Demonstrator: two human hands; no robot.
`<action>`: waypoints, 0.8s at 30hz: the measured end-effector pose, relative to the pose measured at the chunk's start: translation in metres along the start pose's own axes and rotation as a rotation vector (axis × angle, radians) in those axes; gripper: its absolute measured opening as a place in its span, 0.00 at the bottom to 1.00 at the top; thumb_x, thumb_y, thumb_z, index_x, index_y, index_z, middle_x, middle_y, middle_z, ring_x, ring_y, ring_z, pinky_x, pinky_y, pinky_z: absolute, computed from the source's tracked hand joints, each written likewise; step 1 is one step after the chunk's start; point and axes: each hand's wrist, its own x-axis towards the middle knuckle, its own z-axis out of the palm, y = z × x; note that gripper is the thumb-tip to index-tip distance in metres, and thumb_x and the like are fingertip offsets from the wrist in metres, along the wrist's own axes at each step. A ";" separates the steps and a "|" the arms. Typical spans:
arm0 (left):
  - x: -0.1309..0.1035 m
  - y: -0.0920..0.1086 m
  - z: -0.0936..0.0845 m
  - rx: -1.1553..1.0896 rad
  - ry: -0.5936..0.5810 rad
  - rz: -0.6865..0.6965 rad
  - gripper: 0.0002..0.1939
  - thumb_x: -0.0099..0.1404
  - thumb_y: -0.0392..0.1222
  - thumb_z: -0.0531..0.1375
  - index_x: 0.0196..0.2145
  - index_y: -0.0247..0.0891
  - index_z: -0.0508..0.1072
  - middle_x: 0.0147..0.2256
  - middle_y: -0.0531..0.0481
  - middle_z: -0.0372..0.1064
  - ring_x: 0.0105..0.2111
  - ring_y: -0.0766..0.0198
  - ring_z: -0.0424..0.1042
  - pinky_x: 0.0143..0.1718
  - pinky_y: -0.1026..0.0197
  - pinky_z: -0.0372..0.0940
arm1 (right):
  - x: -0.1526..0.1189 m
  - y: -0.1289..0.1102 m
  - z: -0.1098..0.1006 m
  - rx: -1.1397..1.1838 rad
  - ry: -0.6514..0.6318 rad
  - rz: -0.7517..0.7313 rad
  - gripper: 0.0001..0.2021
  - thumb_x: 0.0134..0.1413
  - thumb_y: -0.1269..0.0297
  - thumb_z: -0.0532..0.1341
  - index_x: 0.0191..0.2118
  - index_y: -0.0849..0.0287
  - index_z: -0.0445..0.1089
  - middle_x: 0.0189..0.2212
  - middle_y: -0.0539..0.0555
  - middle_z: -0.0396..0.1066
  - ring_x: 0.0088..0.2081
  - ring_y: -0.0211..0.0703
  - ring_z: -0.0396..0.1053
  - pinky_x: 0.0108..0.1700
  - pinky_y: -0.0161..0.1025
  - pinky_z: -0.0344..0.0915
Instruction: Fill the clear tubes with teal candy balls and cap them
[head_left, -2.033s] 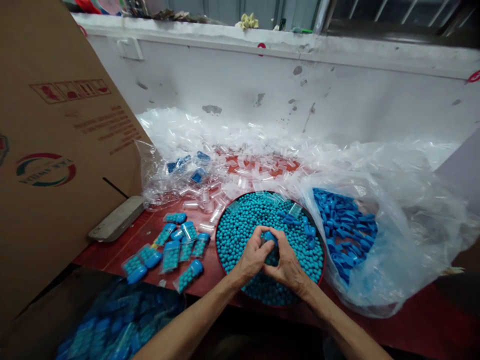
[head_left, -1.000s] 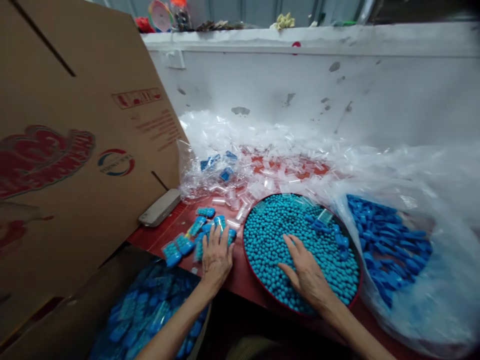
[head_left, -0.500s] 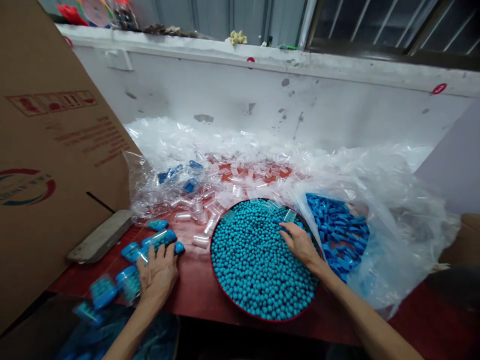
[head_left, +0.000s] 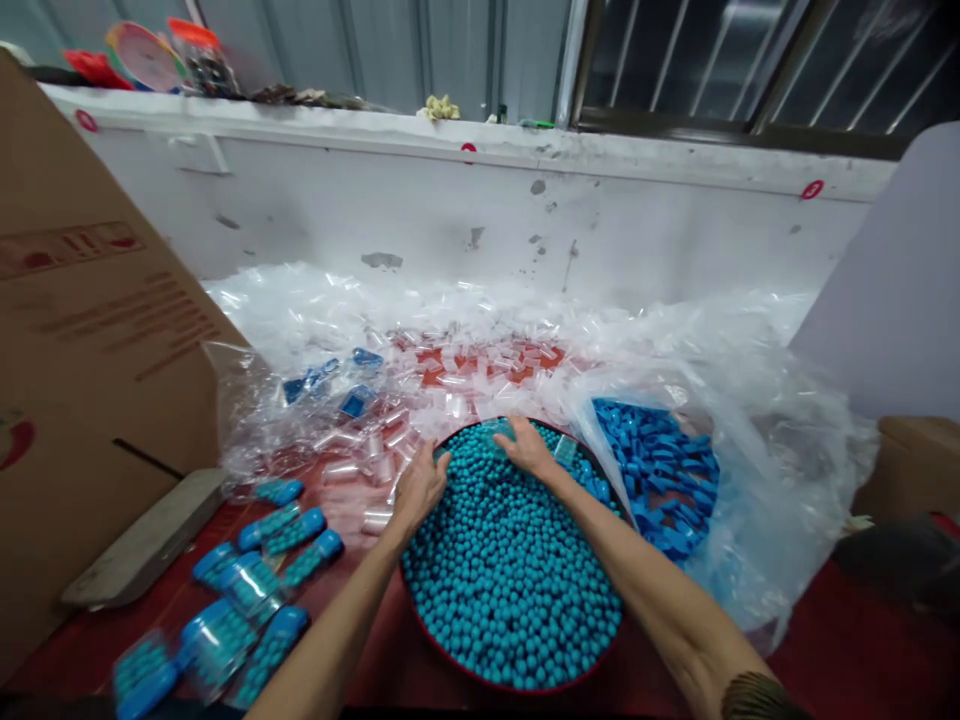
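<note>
A round, red-rimmed tray [head_left: 420, 615] holds a mass of teal beads [head_left: 517, 570]. My left hand [head_left: 421, 487] is at its left far rim, beside loose clear plastic tubes [head_left: 375, 521]; its fingers are partly hidden. Over the far part of the beads, my right hand [head_left: 527, 447] has thumb and fingers closed round a clear plastic container [head_left: 495, 428], seen only in part. Another clear container [head_left: 565, 450] lies on the beads to its right, near several blue caps [head_left: 596, 488]. Bead-filled containers with blue caps [head_left: 251, 585] lie at the left.
Blue plastic parts [head_left: 660, 470] fill an open clear bag [head_left: 780, 500] right of the tray. More clear tubes and plastic film [head_left: 300, 300] lie along the white wall. A cardboard box [head_left: 97, 330] stands at left, with a grey bar-shaped object [head_left: 150, 540] before it.
My left hand has left the filled containers and moved right to the tray's rim. My right hand has moved left across the beads to the far side. The view has shifted.
</note>
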 end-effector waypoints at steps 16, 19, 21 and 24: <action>-0.012 0.020 0.032 -0.055 0.030 0.225 0.16 0.60 0.39 0.48 0.45 0.34 0.66 0.50 0.38 0.57 0.53 0.50 0.54 0.52 0.47 0.50 | -0.036 0.046 -0.039 -0.222 -0.062 0.249 0.14 0.47 0.67 0.58 0.42 0.63 0.64 0.43 0.62 0.61 0.42 0.49 0.64 0.41 0.41 0.60; -0.017 0.031 0.030 -0.166 -0.061 0.270 0.16 0.59 0.36 0.49 0.45 0.37 0.66 0.50 0.42 0.58 0.50 0.56 0.59 0.51 0.52 0.55 | -0.034 0.040 -0.032 -0.175 -0.067 0.192 0.15 0.48 0.73 0.54 0.44 0.63 0.63 0.42 0.60 0.61 0.44 0.45 0.63 0.44 0.38 0.59; -0.022 0.037 0.028 -0.179 -0.089 0.301 0.16 0.58 0.34 0.50 0.44 0.38 0.67 0.49 0.44 0.60 0.48 0.59 0.61 0.49 0.55 0.57 | -0.035 0.036 -0.035 -0.139 -0.062 0.144 0.16 0.50 0.73 0.53 0.47 0.62 0.62 0.42 0.58 0.62 0.45 0.43 0.62 0.46 0.37 0.58; -0.034 0.040 0.026 -0.265 -0.110 0.338 0.18 0.57 0.31 0.49 0.45 0.39 0.66 0.49 0.45 0.61 0.48 0.60 0.62 0.49 0.57 0.58 | -0.046 0.031 -0.040 -0.077 -0.076 0.065 0.16 0.51 0.72 0.52 0.47 0.60 0.62 0.42 0.56 0.63 0.44 0.40 0.62 0.47 0.37 0.58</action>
